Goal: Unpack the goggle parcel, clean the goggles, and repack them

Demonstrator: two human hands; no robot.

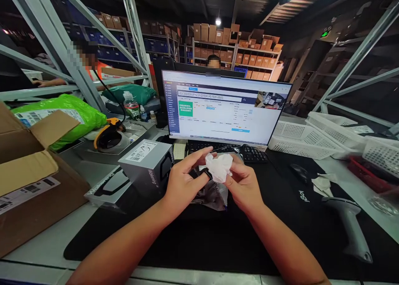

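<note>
My right hand (246,185) pinches a crumpled white tissue (219,167) between thumb and fingers, in front of the monitor. Close beside it, my left hand (183,181) is curled with its thumb against a small dark item at the tissue's left edge; the tissue and fingers mostly hide that item. Under both hands a clear plastic bag (215,195) lies crumpled on the black desk mat (193,243). To the left of my left hand stands a grey box (146,164) with a white label, and a flatter grey box (110,189) lies beside it.
Behind my hands are a monitor (218,106) and a keyboard (255,154). At right are a mouse (298,173), crumpled paper (323,185), a scanner (350,226) and white baskets (302,139). An open carton (37,210) and green package (68,118) fill the left. Two people are beyond.
</note>
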